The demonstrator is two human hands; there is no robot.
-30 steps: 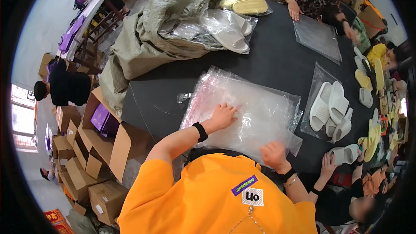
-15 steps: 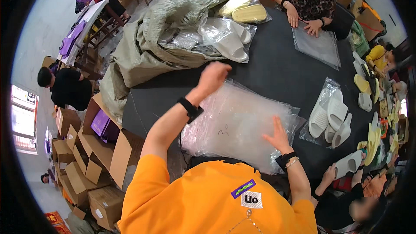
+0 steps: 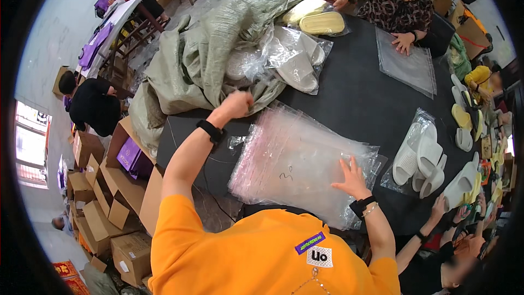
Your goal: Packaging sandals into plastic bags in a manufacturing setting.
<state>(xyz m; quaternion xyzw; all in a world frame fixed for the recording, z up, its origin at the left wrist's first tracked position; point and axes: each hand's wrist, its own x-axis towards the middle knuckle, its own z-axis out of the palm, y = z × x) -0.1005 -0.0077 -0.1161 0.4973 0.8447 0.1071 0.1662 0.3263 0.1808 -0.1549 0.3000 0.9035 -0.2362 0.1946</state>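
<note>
My left hand (image 3: 237, 104) has gone from flat on the stack of clear plastic bags (image 3: 300, 164) a second ago to the far edge of the black table (image 3: 355, 93), fist closed on the grey-green woven sack (image 3: 202, 60). Right hand (image 3: 352, 177) lies open, fingers spread, pressing the stack's near right side, gripping nothing. Bagged white slippers (image 3: 420, 161) sit just right of the stack.

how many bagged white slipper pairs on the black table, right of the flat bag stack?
1 clear: the bagged white slippers lie just right of the stack of clear bags under the right hand. More loose slippers sit beyond; any bags there can't be made out.
</note>
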